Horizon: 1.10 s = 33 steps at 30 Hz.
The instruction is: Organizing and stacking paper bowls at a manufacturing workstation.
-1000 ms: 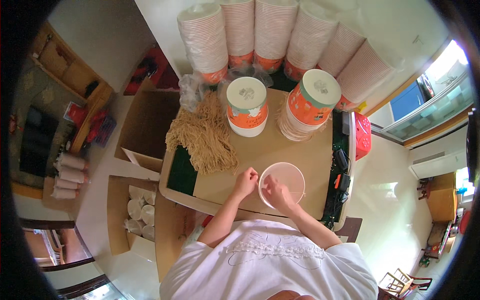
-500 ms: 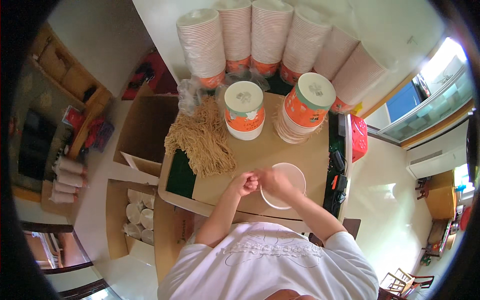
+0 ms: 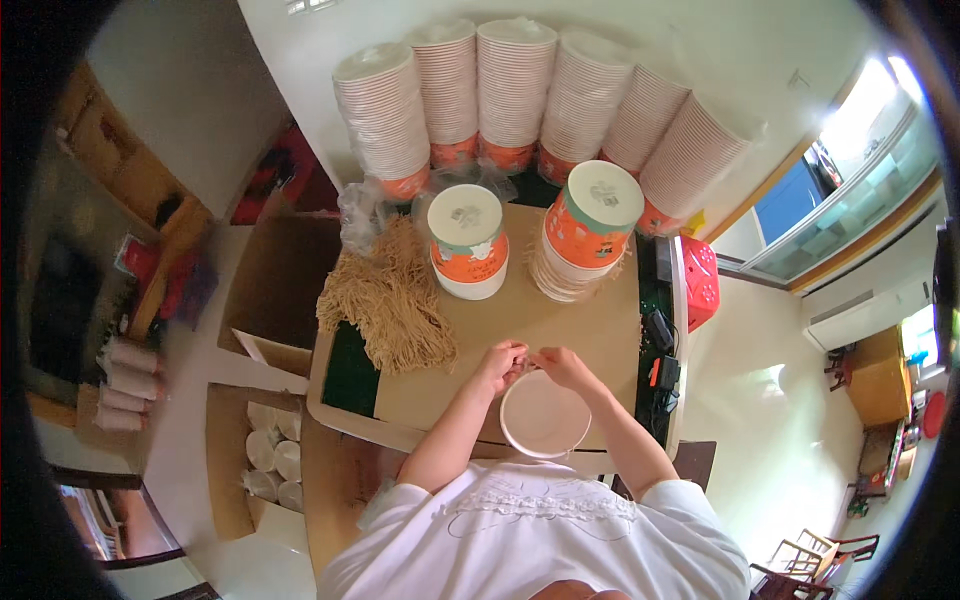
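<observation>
At the near edge of the tabletop [image 3: 350, 368], seen from the head view, a white paper tub [image 3: 546, 414] sits mouth up, its lower rim overlapping that edge. Beyond it, a bare stretch of cardboard sheet [image 3: 510, 322] runs back to two upturned orange-and-white paper tubs [image 3: 470, 262]; a bundle of tan cords [image 3: 395, 305] bounds the left, and black adapters [image 3: 662, 372] line the right border. Both forearms reach forward around the tub, wrists bent inward. The left hand [image 3: 505, 364] and right hand [image 3: 562, 368] meet by its far rim, fingers curled; whether either grip pinches anything, I cannot tell.
</observation>
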Motion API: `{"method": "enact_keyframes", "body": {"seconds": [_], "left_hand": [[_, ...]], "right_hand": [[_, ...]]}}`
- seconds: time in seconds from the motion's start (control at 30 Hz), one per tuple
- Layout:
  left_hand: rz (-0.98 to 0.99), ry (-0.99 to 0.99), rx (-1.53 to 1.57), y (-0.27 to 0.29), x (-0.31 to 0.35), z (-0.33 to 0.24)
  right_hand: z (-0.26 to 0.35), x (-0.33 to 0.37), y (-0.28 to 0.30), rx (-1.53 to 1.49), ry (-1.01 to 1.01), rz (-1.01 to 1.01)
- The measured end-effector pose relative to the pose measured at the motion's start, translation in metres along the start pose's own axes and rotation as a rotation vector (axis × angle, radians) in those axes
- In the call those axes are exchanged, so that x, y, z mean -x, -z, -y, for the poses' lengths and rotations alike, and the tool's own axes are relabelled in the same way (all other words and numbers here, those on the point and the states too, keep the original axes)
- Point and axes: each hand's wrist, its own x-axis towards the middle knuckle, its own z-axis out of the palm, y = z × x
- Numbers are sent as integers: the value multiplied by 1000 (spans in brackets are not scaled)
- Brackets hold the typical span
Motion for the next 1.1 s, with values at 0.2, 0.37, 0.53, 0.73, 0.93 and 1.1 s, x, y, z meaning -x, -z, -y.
{"method": "enact_keyframes", "body": {"seconds": [0.2,0.37,0.53,0.73,0.93,1.1], "left_hand": [[-57,-21,-239,-6,0,4],[-94,-39,-225,-12,7,6],[-13,-23,-339,-8,7,11],[-22,-33,-435,-3,1,16],[-27,-95,-440,-6,-1,18],[-37,-104,-463,-10,2,16]], "right_hand": [[-13,-17,-9,-479,-26,127],[-10,-10,-10,-670,-103,62],[-12,-4,-12,-750,-90,-34],[-8,-2,-12,-664,-111,-135],[-5,-9,-13,-362,-237,-116],[-16,-13,-17,-269,-95,-101]]}}
